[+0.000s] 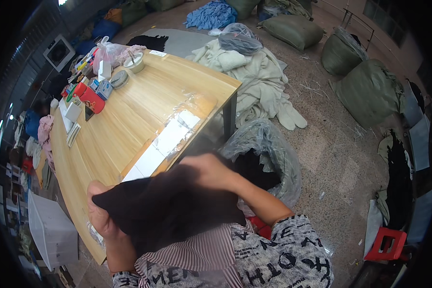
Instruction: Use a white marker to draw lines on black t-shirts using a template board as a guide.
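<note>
A piece of black fabric [163, 206] is stretched between my hands, close to my lap and over the near edge of the table. At its left corner my left hand [102, 213] is closed on the edge, the fingers partly behind the fabric. My right hand [210, 172] pinches the upper right edge and is somewhat blurred. Just beyond my right forearm, a clear plastic bag [289, 165] on the floor holds more black fabric [254, 168]. A striped apron [196, 249] lies under the held piece.
The wooden table [129, 129] has white sheets [177, 132] taped along its near edge. On its far left stand a red container [88, 98], small boxes and a bowl [134, 63]. Cream fabric [254, 72] is heaped behind; green sacks [369, 91] and a red stool [385, 244] stand right.
</note>
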Action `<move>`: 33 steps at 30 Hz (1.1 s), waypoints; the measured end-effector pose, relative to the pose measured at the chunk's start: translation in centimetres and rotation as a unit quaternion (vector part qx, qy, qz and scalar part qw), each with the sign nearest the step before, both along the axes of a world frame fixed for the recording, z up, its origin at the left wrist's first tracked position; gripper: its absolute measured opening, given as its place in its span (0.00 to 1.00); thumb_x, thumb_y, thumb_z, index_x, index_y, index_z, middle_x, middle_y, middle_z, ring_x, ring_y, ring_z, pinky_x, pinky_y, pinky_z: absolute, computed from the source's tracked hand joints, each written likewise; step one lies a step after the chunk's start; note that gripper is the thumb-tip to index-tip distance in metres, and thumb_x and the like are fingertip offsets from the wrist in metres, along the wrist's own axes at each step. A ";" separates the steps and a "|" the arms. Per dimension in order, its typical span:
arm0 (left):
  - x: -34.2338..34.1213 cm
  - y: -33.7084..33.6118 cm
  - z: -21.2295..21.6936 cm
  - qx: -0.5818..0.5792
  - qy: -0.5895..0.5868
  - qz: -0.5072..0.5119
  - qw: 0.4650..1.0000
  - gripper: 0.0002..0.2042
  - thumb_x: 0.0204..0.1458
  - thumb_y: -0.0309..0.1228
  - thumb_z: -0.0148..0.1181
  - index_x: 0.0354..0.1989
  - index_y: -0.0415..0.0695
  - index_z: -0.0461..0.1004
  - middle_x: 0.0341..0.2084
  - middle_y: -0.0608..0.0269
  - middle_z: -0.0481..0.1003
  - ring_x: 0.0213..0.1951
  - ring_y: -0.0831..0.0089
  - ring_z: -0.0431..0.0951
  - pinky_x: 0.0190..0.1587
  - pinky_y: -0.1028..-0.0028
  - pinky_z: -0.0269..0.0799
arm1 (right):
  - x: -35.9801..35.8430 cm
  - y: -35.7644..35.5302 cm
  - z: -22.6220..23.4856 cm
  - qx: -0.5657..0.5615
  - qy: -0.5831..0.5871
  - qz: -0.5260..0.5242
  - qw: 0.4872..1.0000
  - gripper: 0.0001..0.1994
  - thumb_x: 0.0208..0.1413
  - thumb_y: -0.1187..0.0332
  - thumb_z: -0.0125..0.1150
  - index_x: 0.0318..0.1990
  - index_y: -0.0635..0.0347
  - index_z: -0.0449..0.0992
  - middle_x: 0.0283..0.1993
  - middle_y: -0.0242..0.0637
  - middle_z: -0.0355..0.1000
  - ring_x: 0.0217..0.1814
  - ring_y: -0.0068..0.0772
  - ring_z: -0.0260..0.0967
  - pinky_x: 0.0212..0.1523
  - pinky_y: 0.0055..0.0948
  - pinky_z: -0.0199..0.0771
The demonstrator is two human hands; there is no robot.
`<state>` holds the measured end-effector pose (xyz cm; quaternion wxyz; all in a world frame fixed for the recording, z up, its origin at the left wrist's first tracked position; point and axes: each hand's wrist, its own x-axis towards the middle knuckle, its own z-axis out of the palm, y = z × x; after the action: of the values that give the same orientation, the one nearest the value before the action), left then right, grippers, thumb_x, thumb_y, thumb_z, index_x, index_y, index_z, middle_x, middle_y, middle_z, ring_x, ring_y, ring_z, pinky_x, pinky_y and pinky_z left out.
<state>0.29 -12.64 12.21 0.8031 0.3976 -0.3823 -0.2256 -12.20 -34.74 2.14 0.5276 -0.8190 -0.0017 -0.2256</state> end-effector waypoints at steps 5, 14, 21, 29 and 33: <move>3.3 3.1 0.0 0.013 0.029 -0.061 0.998 0.10 0.62 0.35 0.47 0.35 0.41 0.62 0.34 0.48 0.75 0.40 0.59 0.76 0.43 0.67 0.73 | 0.7 -2.3 6.0 0.354 -0.219 -0.052 0.908 0.12 0.52 0.82 0.50 0.44 0.70 0.74 0.42 0.38 0.75 0.44 0.24 0.72 0.49 0.23 0.71; 13.1 15.1 -3.8 0.157 0.152 -0.028 0.975 0.22 0.58 0.44 0.53 0.53 0.41 0.63 0.42 0.52 0.73 0.41 0.59 0.74 0.45 0.65 0.71 | 6.5 21.1 8.1 0.284 -0.190 0.440 0.830 0.19 0.42 0.71 0.62 0.44 0.65 0.68 0.44 0.54 0.68 0.52 0.46 0.66 0.50 0.42 0.67; 6.9 21.2 -3.7 0.564 0.057 -0.118 0.815 0.29 0.48 0.36 0.66 0.57 0.37 0.63 0.49 0.56 0.72 0.51 0.66 0.73 0.51 0.67 0.70 | 5.8 14.9 -1.2 -0.181 -0.127 0.214 0.952 0.22 0.44 0.49 0.63 0.37 0.59 0.75 0.39 0.36 0.73 0.47 0.40 0.67 0.39 0.42 0.64; 5.3 6.9 -3.0 0.667 -0.102 -0.054 0.736 0.20 0.50 0.21 0.56 0.54 0.33 0.67 0.46 0.58 0.74 0.50 0.70 0.73 0.54 0.71 0.67 | -2.2 -1.0 -16.8 0.137 0.080 -0.205 0.966 0.19 0.51 0.54 0.61 0.43 0.59 0.76 0.41 0.40 0.76 0.44 0.46 0.72 0.45 0.38 0.70; 3.2 -4.6 -4.5 0.575 -0.329 -0.108 0.741 0.18 0.47 0.30 0.62 0.47 0.36 0.73 0.41 0.51 0.75 0.48 0.59 0.74 0.56 0.65 0.66 | -5.7 -3.6 -33.5 0.325 0.307 -0.371 0.814 0.25 0.50 0.50 0.63 0.47 0.61 0.74 0.44 0.49 0.75 0.48 0.47 0.73 0.47 0.37 0.72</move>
<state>3.45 -17.19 7.71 0.2165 0.7892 -0.4613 -0.3429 -17.89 -38.31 -31.33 0.6122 -0.5653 0.5376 -0.1287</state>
